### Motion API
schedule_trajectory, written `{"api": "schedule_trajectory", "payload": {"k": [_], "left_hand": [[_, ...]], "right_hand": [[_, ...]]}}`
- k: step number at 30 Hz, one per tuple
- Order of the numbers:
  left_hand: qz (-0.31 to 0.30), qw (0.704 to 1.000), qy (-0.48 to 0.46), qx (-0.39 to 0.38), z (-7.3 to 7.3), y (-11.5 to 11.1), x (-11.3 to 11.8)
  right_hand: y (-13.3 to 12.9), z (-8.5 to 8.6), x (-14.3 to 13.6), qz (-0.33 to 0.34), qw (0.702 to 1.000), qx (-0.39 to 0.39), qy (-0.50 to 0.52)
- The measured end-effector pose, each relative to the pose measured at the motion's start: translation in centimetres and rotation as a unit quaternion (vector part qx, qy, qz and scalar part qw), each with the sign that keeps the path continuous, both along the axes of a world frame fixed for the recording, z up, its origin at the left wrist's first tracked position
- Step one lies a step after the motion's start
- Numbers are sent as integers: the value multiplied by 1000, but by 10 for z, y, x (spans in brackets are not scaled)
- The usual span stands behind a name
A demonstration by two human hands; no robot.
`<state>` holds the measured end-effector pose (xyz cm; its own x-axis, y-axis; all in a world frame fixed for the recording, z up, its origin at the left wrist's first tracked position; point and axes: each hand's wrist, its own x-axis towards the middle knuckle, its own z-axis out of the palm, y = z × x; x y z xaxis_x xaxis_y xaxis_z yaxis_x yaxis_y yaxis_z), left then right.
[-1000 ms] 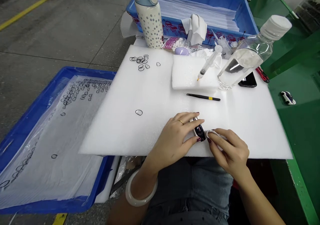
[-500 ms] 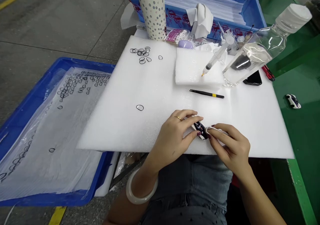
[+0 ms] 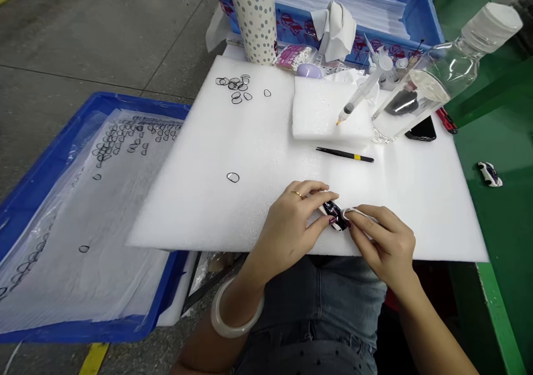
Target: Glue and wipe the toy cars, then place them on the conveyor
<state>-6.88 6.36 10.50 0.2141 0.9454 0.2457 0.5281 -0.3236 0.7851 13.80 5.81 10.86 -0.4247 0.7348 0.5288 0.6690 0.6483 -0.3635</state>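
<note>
A small black-and-white toy car (image 3: pixel 333 213) rests near the front edge of the white foam board (image 3: pixel 200 197). My left hand (image 3: pixel 293 219) grips it, thumb on the near side and fingers on the far side. Pinched in my right hand (image 3: pixel 381 239) is a folded white cloth (image 3: pixel 346 213), its tip touching the car's right end. Beyond my hands lie black tweezers (image 3: pixel 345 153) with a yellow band. To the left, a single thin black ring (image 3: pixel 233 177) lies on the foam, and several similar rings (image 3: pixel 235 86) are grouped farther back.
A syringe (image 3: pixel 360 95) leans on a foam block (image 3: pixel 320 109) beside a clear bottle (image 3: pixel 428 81) and a phone (image 3: pixel 422 130). Behind stand a dotted flask (image 3: pixel 254 23) and a blue bin (image 3: pixel 287 28). A blue tray (image 3: pixel 144 328) of rings sits left; another toy car (image 3: pixel 490 174) lies right.
The camera view has shifted slightly. Both hands keep almost the same pose, with the cloth still against the toy car.
</note>
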Motion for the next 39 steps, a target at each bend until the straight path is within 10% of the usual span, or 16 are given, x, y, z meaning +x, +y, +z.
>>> {"api": "schedule_trajectory", "payload": {"k": [12,23,30,36,39], "left_hand": [[-21,1000,8,8,-2,0,-4],[-19,1000,15,13,0,0,-3],[-14,1000,-3,0,-2,-1,-3],[1,999,-38,10,0,-2,-7],[14,1000,-9,10,1,-3,-8]], "right_hand": [[-10,6,7,80,995,53,-40],[5,10,0,17,998,-8,-53],[40,39,29,-182,972,45,-141],[7,25,-17,37,992,-93,-72],[4,17,12,-30,995,-91,-27]]}}
